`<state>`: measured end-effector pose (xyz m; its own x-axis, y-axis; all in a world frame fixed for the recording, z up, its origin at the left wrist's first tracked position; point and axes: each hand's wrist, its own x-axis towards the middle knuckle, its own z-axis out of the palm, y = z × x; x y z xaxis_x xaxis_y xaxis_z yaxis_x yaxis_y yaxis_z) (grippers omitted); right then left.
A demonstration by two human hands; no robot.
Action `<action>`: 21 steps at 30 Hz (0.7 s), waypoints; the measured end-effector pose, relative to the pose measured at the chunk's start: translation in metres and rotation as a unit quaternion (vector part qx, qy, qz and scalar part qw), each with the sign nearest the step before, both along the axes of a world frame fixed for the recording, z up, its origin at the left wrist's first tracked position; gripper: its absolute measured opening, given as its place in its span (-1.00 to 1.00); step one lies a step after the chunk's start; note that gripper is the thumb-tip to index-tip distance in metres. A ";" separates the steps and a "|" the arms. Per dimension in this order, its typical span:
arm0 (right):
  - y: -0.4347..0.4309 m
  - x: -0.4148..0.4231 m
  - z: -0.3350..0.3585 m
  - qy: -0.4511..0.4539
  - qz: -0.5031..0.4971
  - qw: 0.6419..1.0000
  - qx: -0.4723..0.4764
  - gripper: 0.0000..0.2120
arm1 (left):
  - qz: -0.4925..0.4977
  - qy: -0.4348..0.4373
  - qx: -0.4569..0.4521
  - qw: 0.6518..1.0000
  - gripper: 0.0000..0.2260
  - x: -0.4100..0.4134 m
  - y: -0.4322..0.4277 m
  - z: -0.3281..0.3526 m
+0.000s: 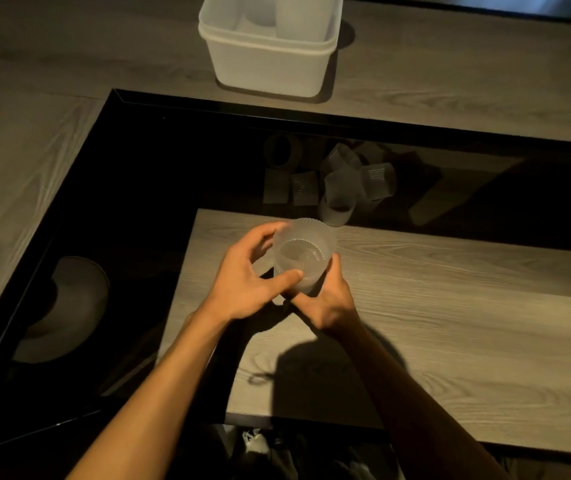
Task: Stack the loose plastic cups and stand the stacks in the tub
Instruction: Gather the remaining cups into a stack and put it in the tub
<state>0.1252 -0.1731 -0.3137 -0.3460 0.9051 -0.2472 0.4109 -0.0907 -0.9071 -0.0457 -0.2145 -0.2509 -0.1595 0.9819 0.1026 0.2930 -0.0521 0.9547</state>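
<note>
A frosted, ribbed plastic cup stack (303, 252) stands tilted over the wooden table panel, one cup nested inside another. My left hand (249, 275) curls around its left side, thumb pressed on the front wall. My right hand (327, 301) grips the stack from below and to the right. Several loose cups (341, 192) lie tumbled on the black glass strip just beyond. The white tub (270, 64) sits at the far edge with a cup stack (299, 15) standing inside it.
A glossy black glass band (138, 188) frames the wooden panel (450, 306) and reflects the cups. A pale curved object (79, 299) shows in the glass at the left. Grey wood surface surrounds the tub.
</note>
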 end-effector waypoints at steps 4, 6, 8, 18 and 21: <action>0.001 0.001 0.003 -0.011 0.005 1.000 -0.008 -0.26 | -0.015 -0.029 -0.018 0.999 -0.34 0.004 -0.004 -0.007; 0.002 0.002 0.004 -0.025 0.015 1.000 -0.009 -0.26 | -0.035 -0.016 -0.053 0.998 -0.25 0.003 -0.005 -0.011; 0.005 0.005 0.005 -0.033 0.030 0.999 -0.009 -0.25 | -0.055 0.003 -0.097 0.994 -0.08 0.004 -0.005 -0.016; 0.044 0.024 -0.013 -0.232 0.003 0.972 0.020 -0.42 | 0.018 0.038 -0.073 0.996 -0.29 0.022 0.011 -0.035; 0.076 0.019 -0.003 -0.145 -0.145 0.979 0.000 -0.43 | 0.053 0.031 -0.067 0.996 -0.29 0.026 0.019 -0.037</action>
<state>0.1440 -0.0970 -0.3168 0.0096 0.9551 -0.2963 0.6085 -0.2407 -0.7561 -0.0201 -0.1954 -0.2880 -0.2610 0.9652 -0.0159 0.3488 0.1096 0.9308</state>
